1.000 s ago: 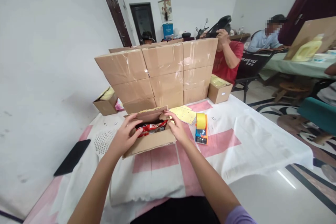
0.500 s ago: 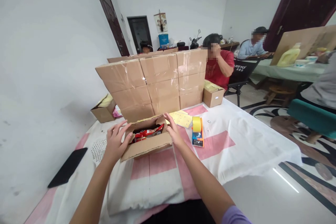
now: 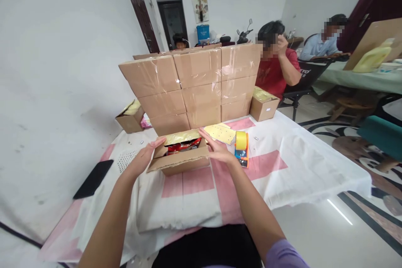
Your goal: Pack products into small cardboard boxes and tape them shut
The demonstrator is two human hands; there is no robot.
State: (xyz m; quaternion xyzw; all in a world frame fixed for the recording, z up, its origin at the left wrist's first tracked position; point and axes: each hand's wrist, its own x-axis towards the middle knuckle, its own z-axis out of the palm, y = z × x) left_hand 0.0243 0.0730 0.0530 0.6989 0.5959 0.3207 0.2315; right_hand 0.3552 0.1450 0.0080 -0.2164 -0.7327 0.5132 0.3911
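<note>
A small open cardboard box (image 3: 185, 168) stands on the table, its long front flap tilted out toward me. Inside lie shiny red packets (image 3: 183, 146). A yellow-faced back flap (image 3: 182, 137) leans up behind them. My left hand (image 3: 143, 160) holds the left end, fingers close together at the box's upper edge; its thumb is hard to make out. At the opposite end, my right hand (image 3: 218, 149) grips the side, with its fingertips at the back corner. Right of that hand lies a tape dispenser (image 3: 241, 148) with a yellow roll.
Behind the box rises a wall of stacked, taped cartons (image 3: 201, 88). Yellow dotted sheets (image 3: 220, 132) lie beside it. Single cartons stand at left (image 3: 130, 121) and right (image 3: 265, 106). A black flat pad (image 3: 93, 179) lies left. A person in red (image 3: 276, 69) sits beyond.
My view has shifted, so the scene sits higher and further right. The fingers of my left hand were spread and now lie together at the box's left end. The yellow-faced back flap shows more.
</note>
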